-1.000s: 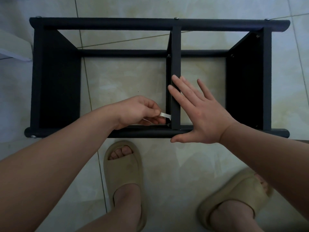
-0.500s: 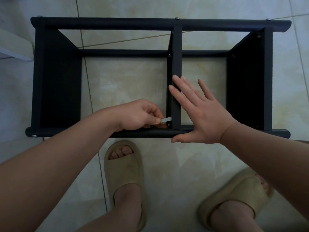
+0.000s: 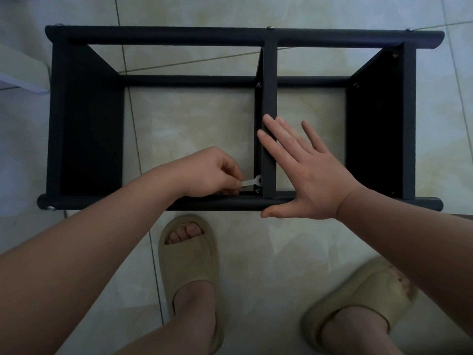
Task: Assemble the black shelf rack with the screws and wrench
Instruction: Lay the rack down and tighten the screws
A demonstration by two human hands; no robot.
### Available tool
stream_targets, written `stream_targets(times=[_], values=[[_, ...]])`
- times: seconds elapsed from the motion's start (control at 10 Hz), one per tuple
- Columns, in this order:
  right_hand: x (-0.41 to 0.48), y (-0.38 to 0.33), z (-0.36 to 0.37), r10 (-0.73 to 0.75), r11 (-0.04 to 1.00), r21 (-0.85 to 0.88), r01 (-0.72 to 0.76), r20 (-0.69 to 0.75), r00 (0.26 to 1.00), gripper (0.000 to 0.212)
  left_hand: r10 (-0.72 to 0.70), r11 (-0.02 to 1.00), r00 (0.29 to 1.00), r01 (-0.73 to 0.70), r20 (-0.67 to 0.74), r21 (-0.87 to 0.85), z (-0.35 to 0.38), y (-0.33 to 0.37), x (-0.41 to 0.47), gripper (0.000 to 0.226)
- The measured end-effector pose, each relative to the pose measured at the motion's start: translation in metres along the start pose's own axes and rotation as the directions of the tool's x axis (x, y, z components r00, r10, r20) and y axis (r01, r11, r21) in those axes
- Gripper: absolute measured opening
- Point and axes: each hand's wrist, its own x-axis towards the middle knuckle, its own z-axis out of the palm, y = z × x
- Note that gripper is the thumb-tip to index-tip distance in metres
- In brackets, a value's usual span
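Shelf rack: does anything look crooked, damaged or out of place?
Nothing stands out. The rack looks square; the left hand pinches the wrench at the divider, the right hand lies flat on it.

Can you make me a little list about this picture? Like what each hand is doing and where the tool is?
place: pale tiled floor, seen from above
rack: black shelf rack, an open frame with a middle panel
left: left hand pinches the wrench handle
tool: small pale wrench, ring end against the middle panel, close to the near bar
right: right hand flat, fingers straight, resting on the middle panel and near bar
feet: two beige slippers
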Motion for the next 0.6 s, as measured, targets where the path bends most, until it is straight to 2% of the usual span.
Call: stream_targets(times=[0.2, 0.3, 0.4, 0.5, 0.6], values=[[0.0, 0.0, 0.0, -0.001, 1.0, 0.004, 0.001, -0.01, 1.0, 0.125, 0.06, 0.996, 0.991, -0.052, -0.116, 0.068, -0.002, 0.002, 0.001, 0.012], [0.0, 0.0, 0.0, -0.002, 1.0, 0.001, 0.002, -0.004, 1.0, 0.125, 0.052, 0.991, 0.99, -0.068, -0.134, -0.117, 0.002, 0.007, 0.002, 0.012], [0.0, 0.0, 0.0, -0.001, 1.0, 0.003, 0.001, 0.002, 1.0, 0.126, -0.067, 0.923, 0.996, 0.041, -0.053, -0.382, 0.007, 0.011, 0.003, 0.008], [0.0, 0.0, -0.001, 0.0, 1.0, 0.005, 0.0, -0.002, 1.0, 0.126, -0.148, 0.832, 0.989, 0.117, -0.013, -0.543, 0.009, 0.015, 0.004, 0.003], [0.0, -0.001, -0.001, 0.003, 1.0, 0.008, -0.003, -0.001, 1.0, 0.126, -0.189, 0.812, 0.98, 0.121, -0.06, -0.57, 0.011, 0.017, 0.007, 0.008]])
